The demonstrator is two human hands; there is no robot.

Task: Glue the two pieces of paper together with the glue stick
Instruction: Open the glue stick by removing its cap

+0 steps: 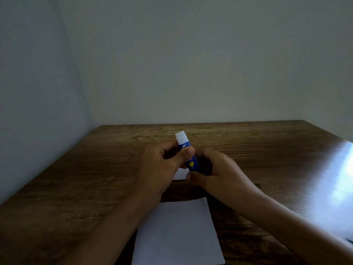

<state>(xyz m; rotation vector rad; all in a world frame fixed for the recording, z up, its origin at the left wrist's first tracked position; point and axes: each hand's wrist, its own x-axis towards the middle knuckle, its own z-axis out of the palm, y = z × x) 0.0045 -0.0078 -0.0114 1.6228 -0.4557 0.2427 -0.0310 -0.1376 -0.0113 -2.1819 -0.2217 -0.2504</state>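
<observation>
A blue glue stick (191,159) with a white top end and a yellow heart on its label is held tilted above the table, white end pointing away. My left hand (162,165) pinches its upper part between thumb and fingers. My right hand (215,171) grips its lower end, thumb under it. One white sheet of paper (177,234) lies flat on the wooden table (76,178) near the front, below my forearms. A second white piece (180,174) shows only as a small patch under my hands.
Walls close in the table at the back and on the left. A bright glare of light lies on the table's right side (332,188).
</observation>
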